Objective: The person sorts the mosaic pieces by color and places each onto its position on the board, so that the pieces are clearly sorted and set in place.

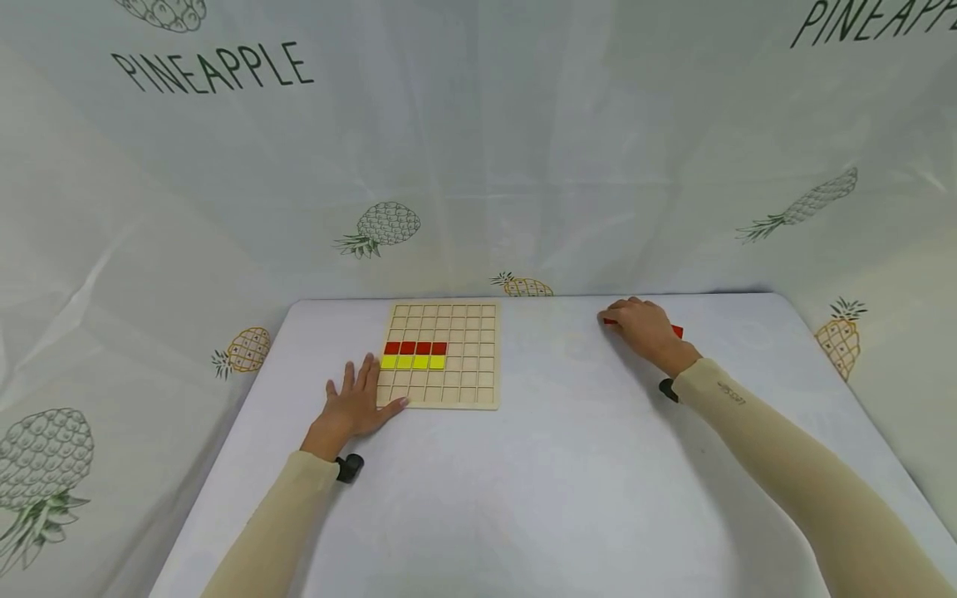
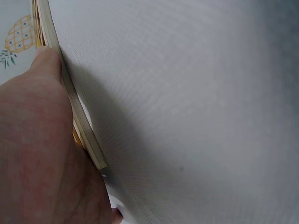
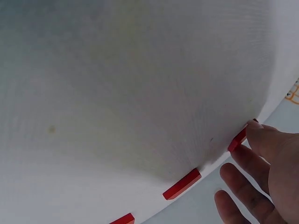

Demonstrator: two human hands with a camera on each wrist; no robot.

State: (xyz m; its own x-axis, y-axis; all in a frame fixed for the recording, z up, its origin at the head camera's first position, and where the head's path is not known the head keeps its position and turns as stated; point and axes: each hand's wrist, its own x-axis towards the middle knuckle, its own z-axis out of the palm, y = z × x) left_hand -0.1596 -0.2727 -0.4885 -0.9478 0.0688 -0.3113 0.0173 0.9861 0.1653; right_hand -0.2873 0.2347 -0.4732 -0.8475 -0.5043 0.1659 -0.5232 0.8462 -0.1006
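A pale wooden board (image 1: 473, 378) with a square grid lies at the left of the table. A row of several red tiles (image 1: 416, 348) sits in it, with a row of several yellow tiles (image 1: 414, 362) directly in front. My left hand (image 1: 353, 409) rests spread at the board's front left corner, its thumb along the front edge. At the table's far right, my right hand (image 1: 645, 328) pinches a red tile (image 3: 238, 139) between thumb and finger, seen in the right wrist view. Another red tile (image 3: 182, 184) lies apart from that hand.
One more red tile (image 3: 123, 219) is partly cut off at the bottom of the right wrist view. The white table (image 1: 523, 498) ends at a pineapple-printed curtain (image 1: 598, 166) behind and at the sides.
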